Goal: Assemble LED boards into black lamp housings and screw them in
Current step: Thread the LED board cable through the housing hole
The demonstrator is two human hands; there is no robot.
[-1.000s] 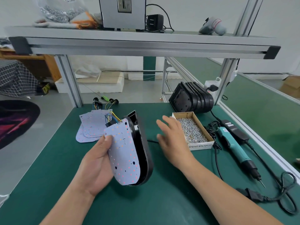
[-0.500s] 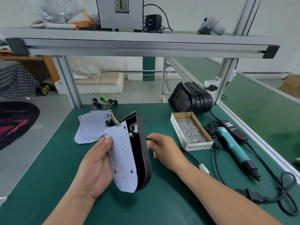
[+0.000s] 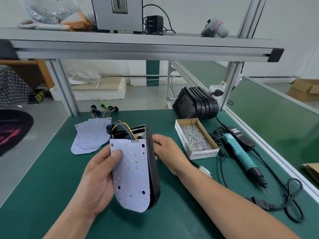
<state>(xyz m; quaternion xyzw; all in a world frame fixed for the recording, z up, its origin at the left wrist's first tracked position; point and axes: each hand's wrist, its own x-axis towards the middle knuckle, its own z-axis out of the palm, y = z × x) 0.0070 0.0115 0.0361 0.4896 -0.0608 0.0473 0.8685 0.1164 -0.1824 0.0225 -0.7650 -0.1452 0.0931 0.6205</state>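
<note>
Two hands hold the parts above the green table: left hand (image 3: 98,176) pinches the pale tongue-shaped LED board (image 3: 130,175), long axis pointing away, face-on against the black lamp housing (image 3: 152,168) (unscrewed) that the right hand (image 3: 168,155) grips from behind

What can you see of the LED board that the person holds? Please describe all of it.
The LED board is a thin, pale lilac plate, straight at the top and rounded at the bottom, dotted with small red and orange LEDs and several dark holes. Coloured wires run from its top edge into the black housing behind it. It is held upright above the table, not yet seated. The left hand grips its left edge, thumb on its face.
</note>
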